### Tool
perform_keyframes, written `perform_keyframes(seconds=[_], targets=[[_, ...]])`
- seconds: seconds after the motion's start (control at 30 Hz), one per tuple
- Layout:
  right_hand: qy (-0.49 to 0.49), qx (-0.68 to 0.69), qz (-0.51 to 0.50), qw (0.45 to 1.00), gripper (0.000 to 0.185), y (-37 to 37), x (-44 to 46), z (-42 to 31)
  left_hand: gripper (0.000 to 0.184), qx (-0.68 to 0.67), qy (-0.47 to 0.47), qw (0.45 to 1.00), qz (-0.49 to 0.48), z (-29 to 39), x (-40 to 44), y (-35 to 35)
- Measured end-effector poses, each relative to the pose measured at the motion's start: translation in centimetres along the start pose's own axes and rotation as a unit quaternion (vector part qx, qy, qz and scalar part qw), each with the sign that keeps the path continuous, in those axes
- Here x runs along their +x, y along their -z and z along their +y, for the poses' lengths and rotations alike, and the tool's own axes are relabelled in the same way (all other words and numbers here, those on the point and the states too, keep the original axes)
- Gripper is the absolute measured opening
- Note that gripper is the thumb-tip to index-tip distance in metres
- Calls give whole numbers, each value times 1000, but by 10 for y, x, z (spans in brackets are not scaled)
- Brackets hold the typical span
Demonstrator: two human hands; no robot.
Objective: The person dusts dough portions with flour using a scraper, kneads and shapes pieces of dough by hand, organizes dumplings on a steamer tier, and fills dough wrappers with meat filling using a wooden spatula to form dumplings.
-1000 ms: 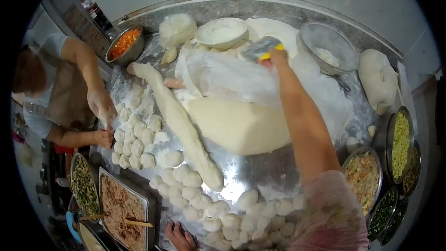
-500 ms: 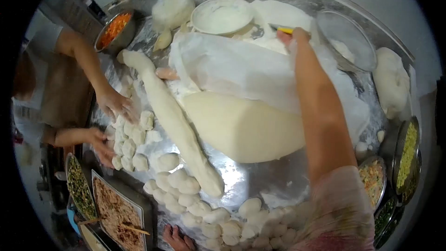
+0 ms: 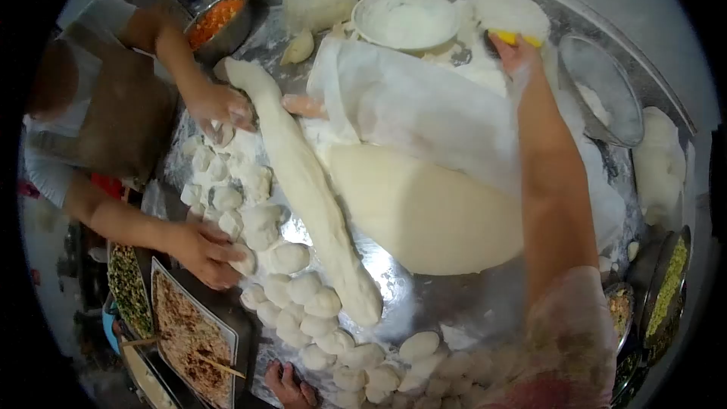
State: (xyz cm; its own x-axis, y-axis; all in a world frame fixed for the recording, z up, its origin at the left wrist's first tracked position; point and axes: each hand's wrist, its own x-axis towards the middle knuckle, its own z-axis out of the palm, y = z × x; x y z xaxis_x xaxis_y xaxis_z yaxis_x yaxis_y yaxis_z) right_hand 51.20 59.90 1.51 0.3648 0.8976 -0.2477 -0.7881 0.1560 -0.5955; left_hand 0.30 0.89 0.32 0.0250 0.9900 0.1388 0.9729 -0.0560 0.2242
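Note:
My right hand (image 3: pixel 519 53) reaches to the back of the table, closed on a yellow-handled scraper (image 3: pixel 516 37) whose dark end points left. It is at the near edge of a white floury mound (image 3: pixel 509 11). Below my forearm, a thin white sheet (image 3: pixel 424 98) covers part of a large flat dough sheet (image 3: pixel 424 212). A tan rounded stub (image 3: pixel 304 106) pokes out from under its left end. My left hand (image 3: pixel 289 386) rests at the near table edge, fingers apart, holding nothing, close to several dough pieces (image 3: pixel 333 342). A long dough rope (image 3: pixel 303 182) lies beside the flat dough.
At the left, a co-worker's hands (image 3: pixel 204 254) handle small dough pieces. A white flour bowl (image 3: pixel 405 19), a metal bowl of orange filling (image 3: pixel 218 23) and a sieve (image 3: pixel 598 91) stand at the back. A meat filling tray (image 3: pixel 233 333) sits front left; a green filling bowl (image 3: pixel 666 288) is right.
The view has shifted, so the table contents appear further right. My right hand has moved slightly away from me with the scraper, which has turned. The co-worker's hands have shifted among the dough pieces.

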Motion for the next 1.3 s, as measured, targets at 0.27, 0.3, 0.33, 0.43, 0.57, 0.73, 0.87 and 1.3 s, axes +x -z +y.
perform_keyframes(seconds=[0.27, 0.3, 0.33, 0.43, 0.57, 0.73, 0.87, 1.3], targets=[[18, -36, -99, 994, 39, -17, -93, -24, 46, -33, 32, 998, -35, -8, -9, 3], [14, -58, -119, 991, 38, -16, -116, -29, 46, -38, 23, 999, -25, -7, -9, 5], [3, -81, -136, 987, 37, -12, -141, -33, 45, -43, 19, 999, -21, -5, -7, 5], [-141, -72, -193, 968, 37, 0, -212, -57, 48, -41, 15, 999, -2, -7, 2, 1], [-92, -206, -168, 960, 36, 12, -350, -48, 45, -78, -9, 996, 30, 2, 4, 10], [-153, -225, -123, 954, 32, 35, -472, 3, 42, -128, -14, 991, 27, -5, 5, 14], [-175, -226, -38, 957, 31, 8, -531, 41, 40, -153, -24, 987, 34, -5, 4, 17], [-136, -234, -77, 960, 32, -8, -584, 60, 40, -163, -49, 985, 32, -12, -2, 18]])
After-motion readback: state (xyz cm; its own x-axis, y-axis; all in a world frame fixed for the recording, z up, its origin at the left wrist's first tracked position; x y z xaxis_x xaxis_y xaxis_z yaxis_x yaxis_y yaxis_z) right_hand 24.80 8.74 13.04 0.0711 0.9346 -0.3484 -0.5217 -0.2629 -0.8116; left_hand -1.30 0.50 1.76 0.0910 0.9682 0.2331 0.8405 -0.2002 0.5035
